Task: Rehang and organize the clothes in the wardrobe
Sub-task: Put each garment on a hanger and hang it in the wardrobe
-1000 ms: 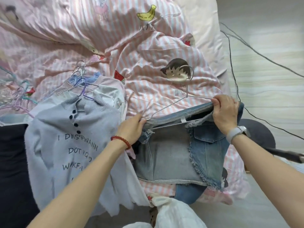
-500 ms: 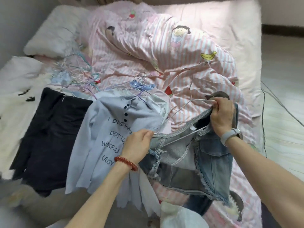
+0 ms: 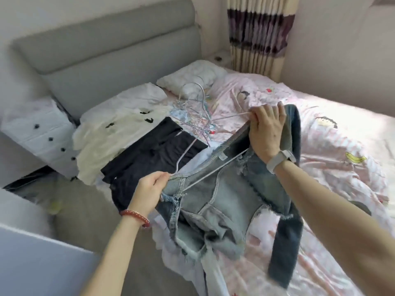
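- Currently your left hand is pinched closed on one end of the wire hanger together with the frayed shoulder edge of the denim jacket.
- Your right hand is closed on the other end, clamping collar and wire in the same fist; the hook end juts out past your knuckles, its tip blurred.
- Jacket position: held up off the bed, body sagging below the line between your two grips, one dark sleeve trailing down under your right wrist.
- Handling, as a judgement: denim is heavy and limp for its size and will not slide easily; the thin wire looks springy and liable to bend if one grip carries all the weight.
- Where to hold: keep each grip at a shoulder seam with cloth and wire together, then shift one hand to the hook once both shoulders sit on the wire.
- Beyond your grips, loose hangers lie tangled on the bedding, and a black garment lies beyond your left grip; neither touches the jacket, as far as shows.
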Motion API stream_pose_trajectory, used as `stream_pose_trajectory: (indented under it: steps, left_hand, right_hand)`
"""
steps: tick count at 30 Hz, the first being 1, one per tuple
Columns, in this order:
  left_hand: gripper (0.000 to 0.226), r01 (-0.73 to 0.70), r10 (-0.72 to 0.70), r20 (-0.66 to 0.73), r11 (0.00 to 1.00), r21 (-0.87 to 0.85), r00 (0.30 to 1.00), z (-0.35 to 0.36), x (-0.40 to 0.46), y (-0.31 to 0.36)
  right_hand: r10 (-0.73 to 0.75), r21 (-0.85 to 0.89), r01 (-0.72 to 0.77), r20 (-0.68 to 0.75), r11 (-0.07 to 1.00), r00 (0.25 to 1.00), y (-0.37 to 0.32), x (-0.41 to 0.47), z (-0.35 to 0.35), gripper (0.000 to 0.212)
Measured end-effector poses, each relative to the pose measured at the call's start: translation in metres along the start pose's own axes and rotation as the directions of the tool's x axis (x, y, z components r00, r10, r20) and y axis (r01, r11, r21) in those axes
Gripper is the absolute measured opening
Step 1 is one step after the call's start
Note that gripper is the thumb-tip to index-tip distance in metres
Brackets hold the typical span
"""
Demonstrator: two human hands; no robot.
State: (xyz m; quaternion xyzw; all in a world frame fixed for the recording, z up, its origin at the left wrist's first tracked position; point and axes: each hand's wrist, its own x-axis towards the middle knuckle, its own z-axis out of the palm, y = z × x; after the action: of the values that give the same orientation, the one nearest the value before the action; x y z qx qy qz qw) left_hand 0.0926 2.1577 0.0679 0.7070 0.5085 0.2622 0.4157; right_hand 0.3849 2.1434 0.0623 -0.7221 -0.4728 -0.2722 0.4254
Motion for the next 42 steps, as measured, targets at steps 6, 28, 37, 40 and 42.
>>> stream_pose_trajectory:
  steps: [6,28,37,40,42]
  left_hand:
    - [0.018,-0.085,0.118,-0.455,0.992,0.091,0.883,-0.114,-0.03,0.009]
    - [0.022,0.414,-0.208,-0.848,0.91,0.016,0.488,-0.333,-0.247,-0.182]
    - [0.023,0.689,-0.065,-0.968,0.713,0.126,0.243,-0.351,-0.298,-0.21]
    - [0.02,0.722,0.049,-0.972,0.661,0.203,0.229,-0.36,-0.308,-0.208]
    - [0.02,0.717,0.074,-0.978,0.67,0.194,0.195,-0.36,-0.312,-0.206]
  right_hand:
    - [-0.066,0.207,0.082,-0.084,0.975,0.994,-0.128,0.038,0.033,0.026]
    - [-0.933,0.777,0.562,0.091,0.284,0.347,-0.446,-0.108,0.065,0.041]
    - [-0.949,0.804,0.584,-0.084,0.115,0.303,-0.493,-0.171,0.052,0.014]
    - [-0.936,0.755,0.642,-0.119,0.132,0.333,-0.513,-0.176,0.05,0.022]
    - [-0.923,0.742,0.654,-0.134,0.147,0.36,-0.526,-0.179,0.047,0.024]
